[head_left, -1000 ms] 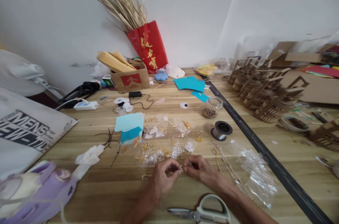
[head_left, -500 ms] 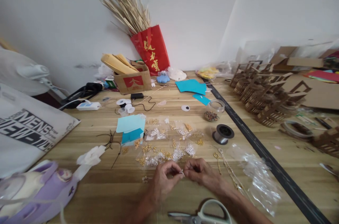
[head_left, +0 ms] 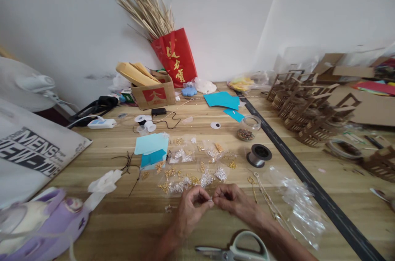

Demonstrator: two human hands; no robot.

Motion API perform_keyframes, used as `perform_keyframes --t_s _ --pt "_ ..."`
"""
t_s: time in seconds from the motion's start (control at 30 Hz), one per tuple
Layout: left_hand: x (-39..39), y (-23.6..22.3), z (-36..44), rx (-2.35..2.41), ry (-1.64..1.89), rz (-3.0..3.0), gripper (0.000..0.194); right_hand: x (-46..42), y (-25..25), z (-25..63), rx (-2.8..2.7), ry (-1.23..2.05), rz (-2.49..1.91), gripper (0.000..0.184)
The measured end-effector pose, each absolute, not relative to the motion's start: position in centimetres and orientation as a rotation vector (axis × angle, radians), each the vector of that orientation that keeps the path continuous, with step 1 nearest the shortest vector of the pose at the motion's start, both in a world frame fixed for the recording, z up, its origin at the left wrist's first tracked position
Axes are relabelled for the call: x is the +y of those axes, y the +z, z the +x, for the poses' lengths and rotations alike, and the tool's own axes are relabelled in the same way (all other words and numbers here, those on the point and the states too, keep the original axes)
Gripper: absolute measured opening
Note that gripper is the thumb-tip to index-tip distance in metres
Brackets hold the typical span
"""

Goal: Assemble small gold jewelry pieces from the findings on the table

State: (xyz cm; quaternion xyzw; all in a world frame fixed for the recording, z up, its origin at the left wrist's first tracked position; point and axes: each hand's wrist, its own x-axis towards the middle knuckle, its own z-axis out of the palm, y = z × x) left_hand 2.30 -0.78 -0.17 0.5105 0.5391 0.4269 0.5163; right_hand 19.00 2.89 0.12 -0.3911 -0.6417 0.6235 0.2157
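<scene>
Tabletop (head_left: 105,224) beneath silvery piece (head_left: 211,199), axis unclear.

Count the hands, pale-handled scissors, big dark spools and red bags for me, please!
Hands: 2 (left hand, right hand)
Pale-handled scissors: 1
Big dark spool: 1
Red bag: 1
Total: 5

The left hand (head_left: 191,205) and right hand (head_left: 232,200) are both bare, with slim fingers and rounded knuckles; the fingernails are too small to make out. Just behind the hands, the left wrist (head_left: 180,224) and right wrist (head_left: 253,215) are bare too. Farther back from the hands, the left forearm (head_left: 166,241) and right forearm (head_left: 277,230) show uncovered down to the view's lower edge.
</scene>
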Motion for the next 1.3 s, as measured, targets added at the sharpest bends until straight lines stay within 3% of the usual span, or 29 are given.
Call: perform_keyframes --t_s 0.23,0.93,1.3 --pt "-0.66 0.14 2.2 1.272 1.049 1.196 0.007 3.04 -0.13 19.0 -1.739 1.773 -1.086 0.035" --pt "-0.51 -0.22 1.9 1.2 1.002 1.171 0.008 3.1 -0.14 19.42 -1.726 1.764 -1.081 0.025" --pt "-0.85 -0.67 2.22 1.316 1.053 1.46 0.007 3.02 -0.41 19.39 -1.723 1.752 -1.046 0.018"
